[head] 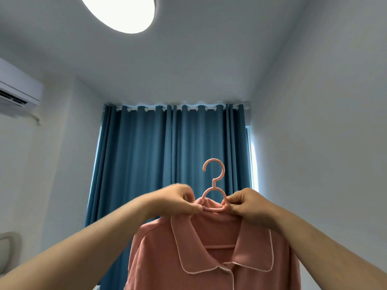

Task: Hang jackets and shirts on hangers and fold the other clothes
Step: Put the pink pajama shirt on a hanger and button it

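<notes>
A pink shirt [199, 254] with a white-piped collar hangs on a pink plastic hanger [214, 176], held up in front of me at head height. The hanger's hook points upward, free of any rail. My left hand [178, 199] pinches the shirt's neckline at the hanger's left shoulder. On the other side, my right hand [249, 208] grips the collar and hanger at the right shoulder. The hanger's lower bar shows through the open neck. The shirt's lower part runs out of the frame.
Blue curtains [150, 164] on a white rod cover the window straight ahead. A white air conditioner [16, 91] is mounted high on the left wall. A round ceiling light [121, 11] glows overhead. White walls stand on both sides.
</notes>
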The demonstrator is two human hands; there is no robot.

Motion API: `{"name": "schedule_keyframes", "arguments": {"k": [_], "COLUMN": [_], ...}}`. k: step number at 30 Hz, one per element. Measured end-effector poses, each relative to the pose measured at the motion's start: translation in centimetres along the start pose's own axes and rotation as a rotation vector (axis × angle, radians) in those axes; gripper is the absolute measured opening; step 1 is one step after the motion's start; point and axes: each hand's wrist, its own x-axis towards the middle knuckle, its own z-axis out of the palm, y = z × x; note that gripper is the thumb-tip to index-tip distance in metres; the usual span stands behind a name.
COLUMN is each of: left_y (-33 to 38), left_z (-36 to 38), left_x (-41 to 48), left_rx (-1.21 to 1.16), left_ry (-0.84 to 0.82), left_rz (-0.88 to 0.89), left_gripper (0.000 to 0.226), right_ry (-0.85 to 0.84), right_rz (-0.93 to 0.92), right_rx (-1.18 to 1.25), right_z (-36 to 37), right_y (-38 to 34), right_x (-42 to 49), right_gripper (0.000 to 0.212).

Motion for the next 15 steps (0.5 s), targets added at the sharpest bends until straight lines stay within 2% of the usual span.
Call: {"name": "schedule_keyframes", "arguments": {"k": [2, 5, 9, 11, 13, 15], "left_y": [-0.3, -0.6, -2.0, -2.9, -3.5, -3.6], "left_z": [1.4, 2.2, 2.0, 1.8, 1.6, 1.4], "left_x": [0.1, 0.5, 1.0, 1.1, 1.2, 1.1], "left_rx": [0.103, 0.361, 0.267, 0.225, 0.2, 0.132], "left_ry": [-0.035, 0.104, 0.286, 0.33, 0.328, 0.311], "left_rz": [-0.055, -0.049, -0.034, 0.0, 0.072, 0.141], "left_gripper": [0.039, 0.035, 0.047, 0.045, 0.038, 0.032], "right_ry": [0.025, 0.019, 0.106, 0.107, 0.127, 0.219], "right_rz": [-0.002, 0.0, 0.033, 0.06, 0.09, 0.144], "right_rx": [0.009, -0.044, -0.18, -0.196, -0.089, 0.142], "right_z": [0.2, 0.5, -0.4, -1.2, -1.7, -1.8], "right_y": [0.0, -0.1, 0.2, 0.6, 1.0, 1.2], "right_x": [0.1, 0.4, 0.4, 0.1, 0.0, 0.4], "right_gripper": [0.018, 0.013, 0.022, 0.019, 0.018, 0.016]}}
